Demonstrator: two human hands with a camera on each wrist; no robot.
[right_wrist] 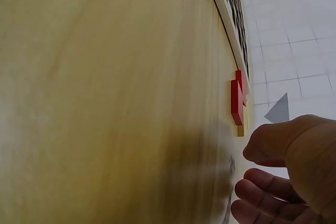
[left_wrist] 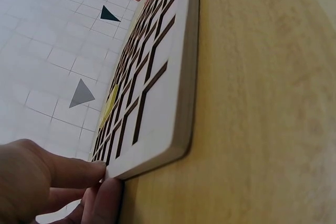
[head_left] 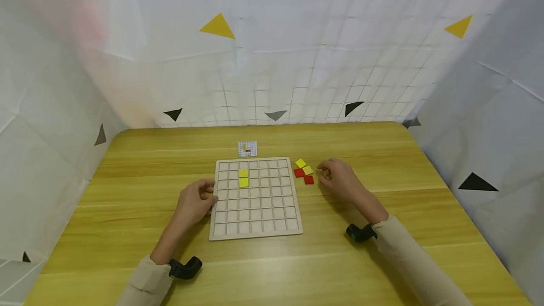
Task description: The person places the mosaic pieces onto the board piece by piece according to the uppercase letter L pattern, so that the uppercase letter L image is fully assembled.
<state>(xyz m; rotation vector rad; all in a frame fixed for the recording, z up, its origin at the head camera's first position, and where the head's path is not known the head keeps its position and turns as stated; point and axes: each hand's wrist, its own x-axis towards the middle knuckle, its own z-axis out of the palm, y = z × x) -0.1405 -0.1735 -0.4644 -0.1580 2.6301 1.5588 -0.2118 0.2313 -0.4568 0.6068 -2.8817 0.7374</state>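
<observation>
A flat, pale board (head_left: 267,219) with rows of square holes lies on the wood counter (head_left: 272,268). Two of its holes are filled. One yellow square (head_left: 243,173) sits in the third column from the left, second row from the far side, and another yellow square (head_left: 243,182) sits in the next hole toward the person.

The left hand (head_left: 194,203) is at the left side of the board. Its thumb (left_wrist: 79,172) and bent fingers touch the edge there. I cannot tell if this grip holds the board or only rests on it.

The right hand (head_left: 338,179) is on the other side, near a little bunch of loose squares. Its grip is let go — the thumb and the softly bent fingers stand apart, with nothing between them. The bunch is just beside the right edge of the board: a far yellow tile (head_left: 300,163), a near yellow tile (head_left: 308,170), a left red tile (head_left: 299,173) and a right red tile (head_left: 309,180).

A small paper card (head_left: 247,148) lies just past the far edge of the board. It has a grid on it, with a red patch.

Behind the counter is a white wall (head_left: 280,4) with thin lines and triangles in yellow, black and gray. Both arms have pale sleeves (head_left: 414,256).
</observation>
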